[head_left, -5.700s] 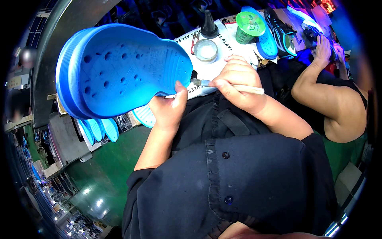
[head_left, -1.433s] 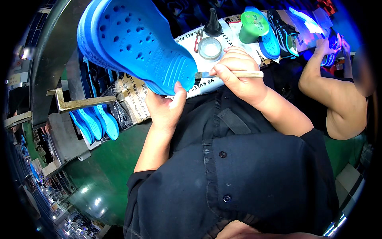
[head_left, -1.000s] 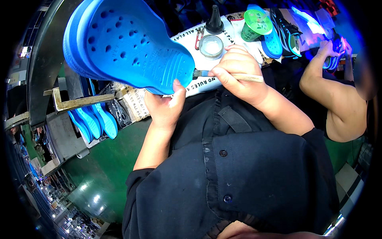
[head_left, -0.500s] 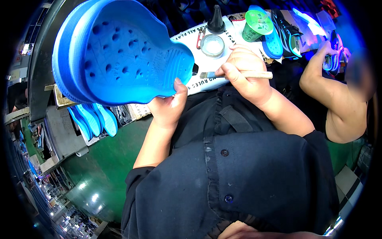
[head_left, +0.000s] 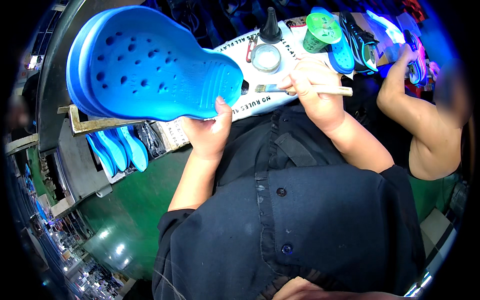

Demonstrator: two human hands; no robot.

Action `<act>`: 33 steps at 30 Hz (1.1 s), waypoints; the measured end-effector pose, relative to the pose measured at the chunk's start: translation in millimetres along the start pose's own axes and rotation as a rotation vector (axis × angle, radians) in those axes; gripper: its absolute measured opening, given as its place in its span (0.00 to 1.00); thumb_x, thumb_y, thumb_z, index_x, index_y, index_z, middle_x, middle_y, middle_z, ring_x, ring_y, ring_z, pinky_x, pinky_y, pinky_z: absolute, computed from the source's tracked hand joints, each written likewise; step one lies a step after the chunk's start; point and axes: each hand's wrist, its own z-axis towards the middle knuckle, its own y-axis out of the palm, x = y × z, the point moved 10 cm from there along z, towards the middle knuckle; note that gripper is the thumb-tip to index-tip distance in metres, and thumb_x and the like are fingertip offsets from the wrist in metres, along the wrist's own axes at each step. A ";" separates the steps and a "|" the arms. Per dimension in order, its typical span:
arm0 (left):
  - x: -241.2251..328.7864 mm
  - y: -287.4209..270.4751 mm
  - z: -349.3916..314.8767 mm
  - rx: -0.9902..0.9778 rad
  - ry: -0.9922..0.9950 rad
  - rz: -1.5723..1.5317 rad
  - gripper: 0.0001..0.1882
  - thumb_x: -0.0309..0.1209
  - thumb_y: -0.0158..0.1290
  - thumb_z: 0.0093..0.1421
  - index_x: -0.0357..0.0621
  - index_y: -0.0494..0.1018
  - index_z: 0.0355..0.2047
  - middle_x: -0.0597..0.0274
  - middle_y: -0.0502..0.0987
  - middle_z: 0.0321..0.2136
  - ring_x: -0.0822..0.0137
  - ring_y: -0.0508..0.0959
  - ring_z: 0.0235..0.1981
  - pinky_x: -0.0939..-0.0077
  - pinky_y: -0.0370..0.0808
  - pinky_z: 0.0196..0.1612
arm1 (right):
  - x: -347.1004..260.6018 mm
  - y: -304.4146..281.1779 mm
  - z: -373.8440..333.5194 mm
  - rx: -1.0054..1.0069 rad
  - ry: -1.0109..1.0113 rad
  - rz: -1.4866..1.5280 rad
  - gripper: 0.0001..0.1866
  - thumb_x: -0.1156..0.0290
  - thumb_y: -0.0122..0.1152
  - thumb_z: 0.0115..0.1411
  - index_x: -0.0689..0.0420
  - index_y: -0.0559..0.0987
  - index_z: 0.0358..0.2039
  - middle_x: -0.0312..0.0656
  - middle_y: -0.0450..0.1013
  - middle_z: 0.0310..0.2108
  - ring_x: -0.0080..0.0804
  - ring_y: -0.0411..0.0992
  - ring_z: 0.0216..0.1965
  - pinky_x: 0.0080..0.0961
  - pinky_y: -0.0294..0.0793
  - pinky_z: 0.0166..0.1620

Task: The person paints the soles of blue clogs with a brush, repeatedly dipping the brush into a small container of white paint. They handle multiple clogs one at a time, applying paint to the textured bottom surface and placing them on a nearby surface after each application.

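My left hand (head_left: 209, 132) grips the near edge of a big blue shoe sole (head_left: 165, 75), its thumb pressed over the rim. The sole's hollow side faces me, pitted with several round holes and ribbed towards its right end. Between the fingers of my right hand (head_left: 317, 90) lies a flat paintbrush (head_left: 332, 90) with a pale wooden handle. Its bristles point left, a short gap from the sole's right end. Beyond the brush stands a small round glass jar (head_left: 266, 58) with whitish contents.
Behind the jar are a black cone-tipped bottle (head_left: 271, 27) and a red-handled cutter (head_left: 251, 49). A green cup (head_left: 321, 34), blue soles (head_left: 341, 55) and a black shoe (head_left: 357, 42) stand further right. Another person's arm (head_left: 400, 95) reaches in there. More blue soles (head_left: 117, 147) lie at left.
The sole has tilted, its near edge rising a little. My right hand and the brush have shifted slightly right, away from the sole. The other person's hand has moved with a shoe.
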 end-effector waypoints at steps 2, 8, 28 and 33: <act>-6.9 2.4 0.4 -0.046 -0.102 -0.033 0.18 0.23 0.55 0.54 0.33 0.66 0.45 0.53 0.74 0.40 0.65 0.75 0.39 0.72 0.71 0.46 | 4.3 -10.5 -0.1 0.029 0.051 0.044 0.14 0.71 0.53 0.59 0.62 0.79 0.19 0.38 0.72 0.16 0.30 0.68 0.20 0.25 0.66 0.33; -11.4 1.1 9.2 -0.012 -0.281 -0.119 0.20 0.25 0.53 0.58 0.34 0.62 0.49 0.52 0.73 0.40 0.65 0.75 0.39 0.71 0.72 0.46 | 35.7 -40.6 -16.3 0.184 0.291 0.243 0.19 0.67 0.45 0.65 0.67 0.78 0.24 0.43 0.75 0.24 0.24 0.69 0.22 0.19 0.68 0.29; 182.2 293.4 256.2 -0.381 -0.536 -1.208 0.32 0.23 0.51 0.60 0.31 0.47 0.59 0.38 0.73 0.44 0.54 0.79 0.40 0.76 0.81 0.40 | 94.5 -109.3 -69.1 0.289 0.532 0.262 0.20 0.64 0.46 0.66 0.64 0.78 0.23 0.40 0.71 0.19 0.23 0.68 0.21 0.20 0.67 0.29; 173.2 243.6 167.4 -0.579 -0.180 -0.956 0.25 0.31 0.52 0.61 0.36 0.60 0.56 0.54 0.74 0.30 0.67 0.75 0.27 0.71 0.76 0.34 | 118.0 -113.5 -92.7 0.341 0.653 0.370 0.19 0.64 0.48 0.65 0.64 0.78 0.24 0.39 0.72 0.20 0.21 0.68 0.22 0.19 0.67 0.28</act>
